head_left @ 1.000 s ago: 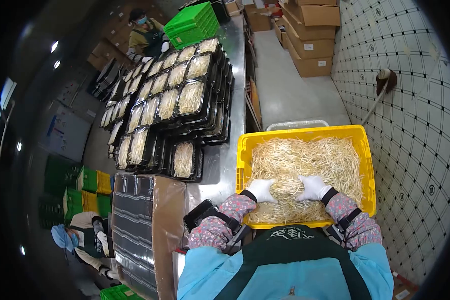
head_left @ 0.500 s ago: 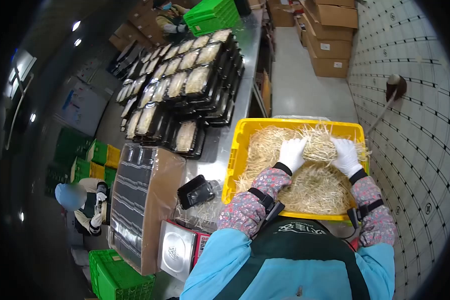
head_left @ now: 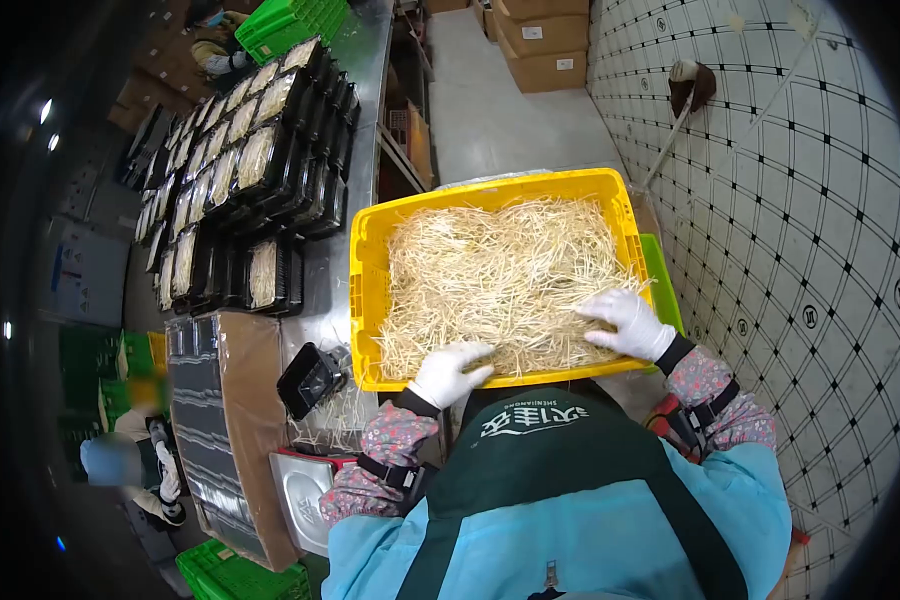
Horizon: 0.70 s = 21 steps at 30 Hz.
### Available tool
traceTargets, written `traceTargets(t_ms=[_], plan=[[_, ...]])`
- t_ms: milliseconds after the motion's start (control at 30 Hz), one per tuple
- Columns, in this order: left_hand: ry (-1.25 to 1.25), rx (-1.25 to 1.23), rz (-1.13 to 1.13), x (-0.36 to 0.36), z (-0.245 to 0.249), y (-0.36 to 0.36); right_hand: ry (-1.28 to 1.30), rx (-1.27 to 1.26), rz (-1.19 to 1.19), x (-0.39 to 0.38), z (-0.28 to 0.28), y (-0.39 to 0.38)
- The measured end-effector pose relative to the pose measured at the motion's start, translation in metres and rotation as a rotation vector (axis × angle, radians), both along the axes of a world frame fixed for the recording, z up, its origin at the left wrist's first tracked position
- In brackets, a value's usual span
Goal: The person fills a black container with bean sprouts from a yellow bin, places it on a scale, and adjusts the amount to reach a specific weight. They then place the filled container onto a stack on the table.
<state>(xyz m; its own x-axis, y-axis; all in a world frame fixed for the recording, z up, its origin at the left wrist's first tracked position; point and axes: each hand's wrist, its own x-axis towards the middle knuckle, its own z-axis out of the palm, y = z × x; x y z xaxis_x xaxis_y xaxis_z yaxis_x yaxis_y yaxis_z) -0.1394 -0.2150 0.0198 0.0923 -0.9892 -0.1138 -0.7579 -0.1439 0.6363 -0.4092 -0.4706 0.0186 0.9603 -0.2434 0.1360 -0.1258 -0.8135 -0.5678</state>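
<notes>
The left hand (head_left: 450,374), in a white glove, lies low over the near rim of the yellow crate (head_left: 368,290), toward its left corner, palm down, with the thumb and fingers parted and pointing right across the edge of the pale, thin strands (head_left: 500,265). Its grip is open, and no bunch shows in it. The right hand (head_left: 625,325), gloved too, is a little farther forward at the crate's near right corner; its palm faces down, and its spread, slightly bent fingers reach left onto the strands. It is also open, resting on the surface rather than closed on a bunch; whether any strands are caught beneath the fingertips cannot be told. Both forearms come up from the body in flowered sleeves and angle forward, the right one slanting inward from the side, its wrist nearly level. The strands fill the crate between the two hands and beyond them. Left of the left hand, an empty black tray (head_left: 308,381) sits tilted on the metal table (head_left: 330,260), near loose strands, with a scale (head_left: 305,497) nearer the body and a cardboard box (head_left: 255,400) of black trays farther left. Filled trays (head_left: 255,160) stand stacked ahead and to the left of that hand. A green crate (head_left: 660,285) shows just beyond the right hand, beside the yellow crate.
</notes>
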Motion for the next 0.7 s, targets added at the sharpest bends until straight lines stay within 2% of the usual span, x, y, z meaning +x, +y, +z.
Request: traceTargets(t_ms=[67,100,133,167,200,267,333,367,400,467,533,567,700], plan=[[-0.011,-0.094,0.157,0.014,0.010,-0.006,-0.005,0.114,-0.115,0.013,0.008,-0.016],[-0.042,-0.130,0.207,0.027,0.004,-0.013,-0.145,0.042,-0.171,0.029,0.015,-0.019],[-0.105,-0.214,0.249,0.035,0.000,-0.025,-0.121,0.039,-0.181,0.047,0.014,-0.027],[-0.172,-0.330,0.217,0.046,-0.006,-0.039,-0.144,-0.049,-0.154,0.069,0.014,-0.030],[-0.242,-0.330,0.164,0.057,-0.019,-0.055,-0.169,-0.139,-0.130,0.089,0.012,-0.029],[-0.255,-0.298,0.190,0.053,-0.034,-0.084,-0.023,-0.267,-0.041,0.121,-0.007,-0.018],[-0.254,-0.023,0.148,0.037,-0.048,-0.088,0.245,-0.313,0.036,0.129,-0.019,0.002],[-0.313,0.079,0.071,0.025,-0.047,-0.078,0.258,-0.330,0.064,0.116,-0.023,0.011],[-0.432,0.046,0.006,0.015,-0.055,-0.062,0.273,-0.346,0.094,0.098,-0.025,0.018],[-0.407,-0.117,-0.044,0.002,-0.051,-0.023,0.218,-0.329,0.112,0.058,-0.026,0.028],[-0.363,-0.069,-0.092,-0.001,-0.040,-0.006,0.261,-0.345,0.084,0.038,-0.016,0.042],[-0.319,-0.037,-0.084,0.002,-0.036,-0.006,0.287,-0.349,0.062,0.040,-0.017,0.044],[-0.446,0.133,0.013,0.023,-0.026,-0.047,0.339,-0.495,-0.040,0.081,-0.011,0.040]])
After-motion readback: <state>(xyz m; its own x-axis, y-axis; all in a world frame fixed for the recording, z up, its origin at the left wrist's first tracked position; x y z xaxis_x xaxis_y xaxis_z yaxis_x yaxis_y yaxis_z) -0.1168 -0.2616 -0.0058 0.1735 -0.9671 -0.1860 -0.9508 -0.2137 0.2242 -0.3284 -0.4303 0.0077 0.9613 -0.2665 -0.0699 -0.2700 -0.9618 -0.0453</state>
